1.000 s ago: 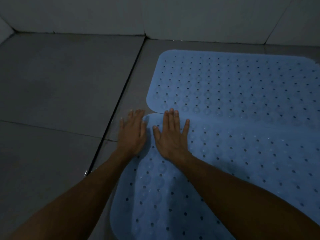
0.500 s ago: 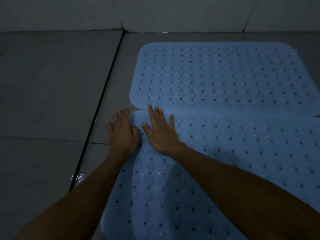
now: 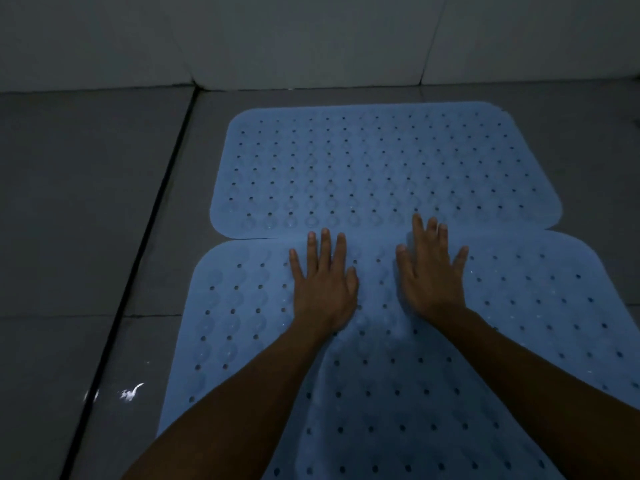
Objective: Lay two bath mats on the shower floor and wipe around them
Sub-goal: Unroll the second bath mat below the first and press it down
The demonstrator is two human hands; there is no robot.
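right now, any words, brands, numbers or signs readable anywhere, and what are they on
None: no readable text in this view.
Far bath mat: only holes and suction bumps.
Near bath mat, under the left hand and right hand: the same, no print visible.
Floor tiles and wall: bare of marks.

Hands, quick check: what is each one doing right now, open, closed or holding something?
Left hand: open, flat on the near bath mat, holding nothing.
Right hand: open, fingers spread, pressing the same mat.
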